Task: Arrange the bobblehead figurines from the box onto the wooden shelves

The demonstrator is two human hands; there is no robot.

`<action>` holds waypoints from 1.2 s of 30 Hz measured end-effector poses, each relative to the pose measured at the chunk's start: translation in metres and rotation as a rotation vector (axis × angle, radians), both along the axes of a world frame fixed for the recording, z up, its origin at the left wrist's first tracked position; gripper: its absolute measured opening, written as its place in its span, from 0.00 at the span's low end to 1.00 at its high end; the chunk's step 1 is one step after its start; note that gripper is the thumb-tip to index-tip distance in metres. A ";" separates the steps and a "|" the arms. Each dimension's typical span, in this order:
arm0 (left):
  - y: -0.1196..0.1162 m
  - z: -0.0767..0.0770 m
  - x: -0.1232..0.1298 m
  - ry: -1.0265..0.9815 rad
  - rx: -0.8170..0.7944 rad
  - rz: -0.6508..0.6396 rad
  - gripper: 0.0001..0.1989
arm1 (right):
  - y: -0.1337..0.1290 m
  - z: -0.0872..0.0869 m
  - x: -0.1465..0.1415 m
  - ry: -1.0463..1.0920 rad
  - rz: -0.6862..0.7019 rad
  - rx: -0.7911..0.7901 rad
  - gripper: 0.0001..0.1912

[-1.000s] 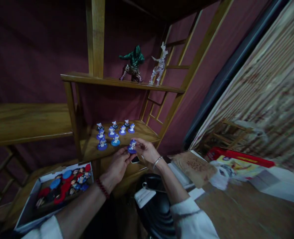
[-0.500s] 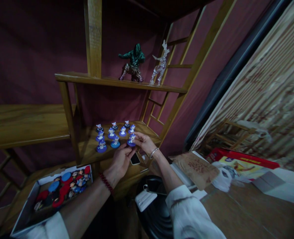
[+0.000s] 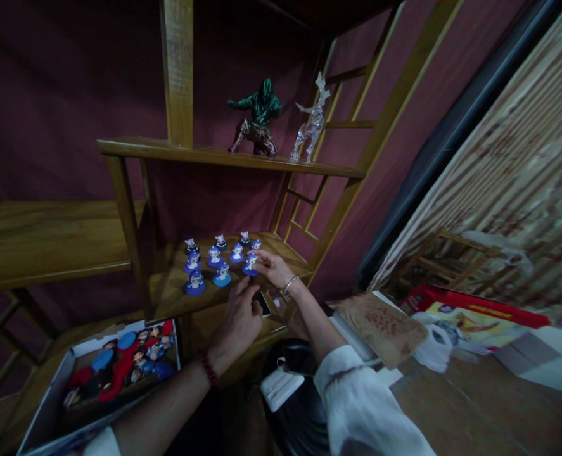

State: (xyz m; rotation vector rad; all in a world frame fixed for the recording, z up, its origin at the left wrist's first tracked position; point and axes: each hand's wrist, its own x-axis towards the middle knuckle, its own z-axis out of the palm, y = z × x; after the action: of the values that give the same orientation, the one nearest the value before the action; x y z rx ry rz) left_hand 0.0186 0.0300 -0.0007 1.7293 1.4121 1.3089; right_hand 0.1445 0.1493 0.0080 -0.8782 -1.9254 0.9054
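Note:
My right hand (image 3: pixel 272 268) has its fingertips closed on a small purple-and-white figurine (image 3: pixel 249 265) at the right end of the front row. The wooden shelf (image 3: pixel 166 301) under it bears several purple figurines, among them one on a lighter blue base (image 3: pixel 222 275) and one at the front left (image 3: pixel 195 283). Three dark figurines with pale heads, one of them in the middle (image 3: pixel 220 242), form the back row. Just below the held figurine, my left hand (image 3: pixel 242 316) is open and empty by the shelf's front edge, its fingers loosely bent.
A white box (image 3: pixel 55 396) of mixed red and blue figurines stands at lower left. On the upper shelf are a green crouching statue (image 3: pixel 258 120) and a clear deer (image 3: pixel 310 123). A phone (image 3: pixel 263 304) lies below my hands; a black stool (image 3: pixel 294 430) stands beneath.
My left hand has come off the figurine and drawn back down. My right hand still has its fingers on the figurine, which sits slightly farther back. The view has shifted a little.

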 end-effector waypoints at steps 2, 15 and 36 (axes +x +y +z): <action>-0.002 -0.003 -0.002 0.254 0.111 0.002 0.20 | 0.002 -0.001 -0.001 0.000 0.013 -0.004 0.17; 0.014 -0.022 -0.013 0.615 0.278 -0.034 0.22 | 0.007 -0.008 -0.009 0.008 0.065 -0.022 0.17; 0.016 -0.024 -0.011 0.672 0.250 -0.050 0.23 | -0.001 -0.009 -0.003 0.027 -0.002 -0.021 0.23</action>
State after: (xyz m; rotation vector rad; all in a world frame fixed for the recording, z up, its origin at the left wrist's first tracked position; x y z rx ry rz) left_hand 0.0072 0.0464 -0.0250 2.5123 1.5728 0.9369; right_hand 0.1413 0.1479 -0.0011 -0.8754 -1.8948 0.9337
